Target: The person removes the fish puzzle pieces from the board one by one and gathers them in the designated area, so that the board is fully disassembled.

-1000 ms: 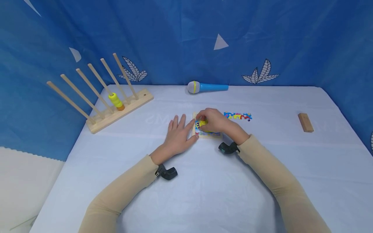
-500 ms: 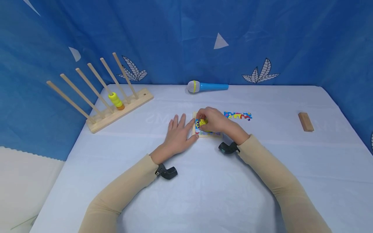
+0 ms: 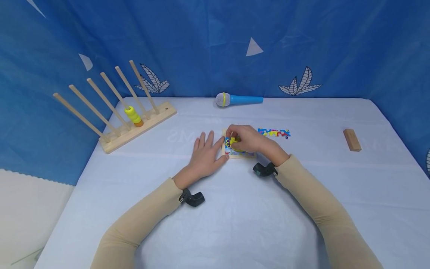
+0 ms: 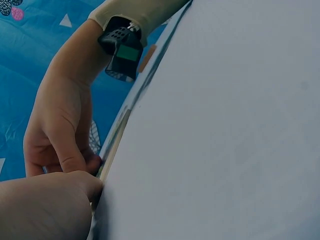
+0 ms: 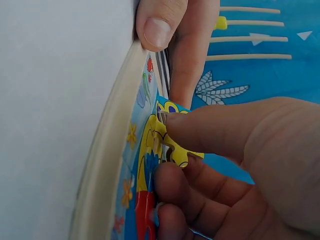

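The fingers (image 5: 175,184) of the right hand (image 3: 248,139) are drawn together with the thumb, leaving a narrow gap, and in it they pinch a yellow puzzle piece (image 5: 192,155). That piece is over the puzzle board (image 3: 243,157), tilted against its face; whether its lower edge touches the board cannot be told. Yellow, blue and red picture parts show on the puzzle board beneath the fingers, with a pale wooden rim around them. The left hand (image 3: 205,156) lies to the left of the puzzle board, its fingers straight and spread, holding nothing; the index fingertip and thumb touch the board's left side.

Just beyond the puzzle board's right side is a row of colourful puzzle pieces (image 3: 274,133). Behind the board lies a blue toy microphone (image 3: 244,99). Well to the left of the board stands a wooden peg rack (image 3: 151,121), with yellow rings (image 3: 133,114) on one peg. Well to the right of the board is a wooden block (image 3: 352,140). A white-covered desk (image 3: 221,228) lies under the puzzle board, and a blue curtain (image 3: 201,45) hangs behind it.
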Motion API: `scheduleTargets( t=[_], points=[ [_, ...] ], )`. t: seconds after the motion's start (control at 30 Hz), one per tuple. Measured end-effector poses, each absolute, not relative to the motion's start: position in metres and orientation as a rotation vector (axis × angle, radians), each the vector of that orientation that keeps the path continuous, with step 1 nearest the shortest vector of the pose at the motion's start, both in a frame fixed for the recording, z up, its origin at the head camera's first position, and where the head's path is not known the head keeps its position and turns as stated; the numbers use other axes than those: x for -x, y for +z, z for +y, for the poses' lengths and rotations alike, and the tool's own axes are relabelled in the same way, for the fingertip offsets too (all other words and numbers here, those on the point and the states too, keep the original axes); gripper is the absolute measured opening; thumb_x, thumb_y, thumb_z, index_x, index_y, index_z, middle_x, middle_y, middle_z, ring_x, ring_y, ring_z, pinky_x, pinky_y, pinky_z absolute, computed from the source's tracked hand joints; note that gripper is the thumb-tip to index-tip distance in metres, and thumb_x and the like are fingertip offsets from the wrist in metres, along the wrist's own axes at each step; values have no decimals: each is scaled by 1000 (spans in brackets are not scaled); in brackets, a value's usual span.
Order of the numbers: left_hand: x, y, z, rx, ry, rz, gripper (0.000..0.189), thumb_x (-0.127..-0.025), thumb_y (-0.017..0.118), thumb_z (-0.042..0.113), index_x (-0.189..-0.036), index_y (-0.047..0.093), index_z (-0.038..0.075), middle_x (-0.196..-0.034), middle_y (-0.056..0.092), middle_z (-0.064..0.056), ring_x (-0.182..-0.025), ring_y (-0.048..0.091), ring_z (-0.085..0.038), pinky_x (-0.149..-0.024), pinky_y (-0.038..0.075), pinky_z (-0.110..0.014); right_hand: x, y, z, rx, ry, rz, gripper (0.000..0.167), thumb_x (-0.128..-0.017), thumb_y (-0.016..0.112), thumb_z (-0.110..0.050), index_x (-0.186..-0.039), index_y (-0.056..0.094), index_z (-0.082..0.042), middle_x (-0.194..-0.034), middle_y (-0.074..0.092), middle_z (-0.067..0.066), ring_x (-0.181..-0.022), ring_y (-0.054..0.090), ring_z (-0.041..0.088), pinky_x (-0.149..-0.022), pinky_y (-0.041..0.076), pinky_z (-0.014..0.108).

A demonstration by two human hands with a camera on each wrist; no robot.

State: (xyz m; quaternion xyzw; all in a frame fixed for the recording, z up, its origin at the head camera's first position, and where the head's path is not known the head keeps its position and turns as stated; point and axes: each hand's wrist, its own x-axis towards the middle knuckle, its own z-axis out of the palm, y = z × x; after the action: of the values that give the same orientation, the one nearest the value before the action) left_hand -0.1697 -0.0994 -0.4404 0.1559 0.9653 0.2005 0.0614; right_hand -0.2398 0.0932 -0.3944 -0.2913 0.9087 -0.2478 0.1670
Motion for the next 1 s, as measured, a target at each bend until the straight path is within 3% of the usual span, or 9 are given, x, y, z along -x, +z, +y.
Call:
scheduleTargets(
  t=[0.23,0.7,1.0],
  points=[
    [170,-439,-100,-472,608,2922,68,-101,52,49,-160,36,18,-170,16,-24,-157,3,-50,-126,6,-64,241,-395,94,864,-747,2572,18,-96,64,-3,-113,61,-10,-107,74,13,-87,65,24,-88,56,42],
    [170,-439,-101,-481,604,2926,69,-100,52,49,-160,36,18,-170,15,-25,-157,2,-50,-126,5,-64,242,-391,95,837,-765,2563,11,-97,60,-2,-106,60,-8,-103,71,13,-86,61,25,-84,54,39],
    [168,-438,-100,-477,618,2916,69,-100,54,48,-159,37,18,-169,16,-25,-157,4,-51,-126,7,-64,245,-392,100,757,-787,2534,12,-98,59,-5,-110,60,-10,-110,70,13,-92,62,26,-88,55,41]
  ],
)
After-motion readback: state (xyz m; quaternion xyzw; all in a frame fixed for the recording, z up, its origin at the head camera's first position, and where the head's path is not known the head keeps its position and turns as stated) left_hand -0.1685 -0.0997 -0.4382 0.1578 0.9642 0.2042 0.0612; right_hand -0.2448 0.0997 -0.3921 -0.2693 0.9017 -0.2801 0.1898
